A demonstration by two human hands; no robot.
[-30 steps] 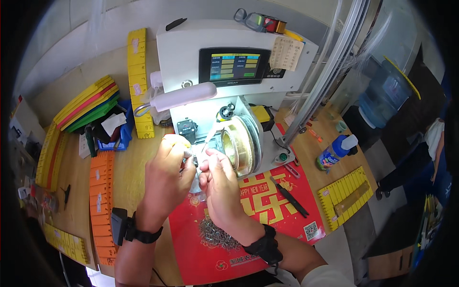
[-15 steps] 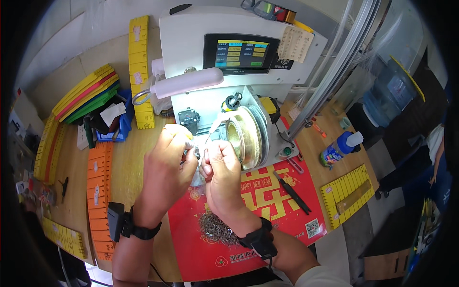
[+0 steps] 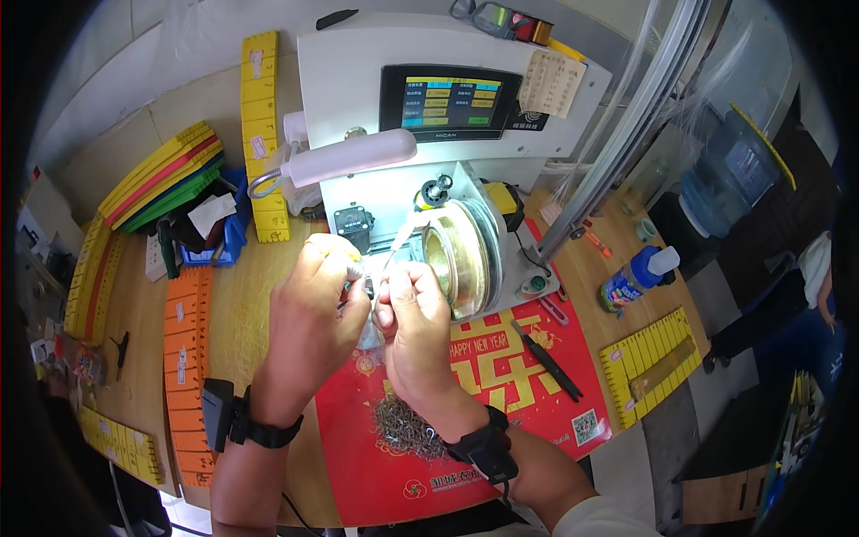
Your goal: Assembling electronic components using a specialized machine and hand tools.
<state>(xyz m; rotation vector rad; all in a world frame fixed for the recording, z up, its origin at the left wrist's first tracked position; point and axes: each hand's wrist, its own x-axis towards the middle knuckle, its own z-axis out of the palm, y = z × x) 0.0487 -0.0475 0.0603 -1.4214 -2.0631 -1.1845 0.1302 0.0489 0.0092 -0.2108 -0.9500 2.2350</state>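
My left hand [image 3: 318, 285] is closed, thumb against fingers, in front of a small black block [image 3: 353, 226] on the machine. What it holds is hidden by the fingers; a pale bit shows at its tips. Close beside it on the right, my right hand [image 3: 415, 313] pinches something too small to name. A thin strand seems to rise from its fingertips. Just behind the right hand stands a round spool [image 3: 458, 259] with a gold face. Below the hands, a heap of small dark metal pieces, perhaps fish hooks [image 3: 407, 430], lies on a red mat [image 3: 358, 483].
The white machine [image 3: 340, 89] carries a screen [image 3: 450, 103] and a pale lamp [image 3: 353, 157]. Yellow ruled boards [image 3: 261, 134], an orange one [image 3: 188, 376] and a blue bin [image 3: 234, 224] are at left. Black tweezers [image 3: 548, 362] and a blue bottle [image 3: 631, 279] are at right.
My right fingers have shifted slightly at the tips. My left hand stays nearly in place.
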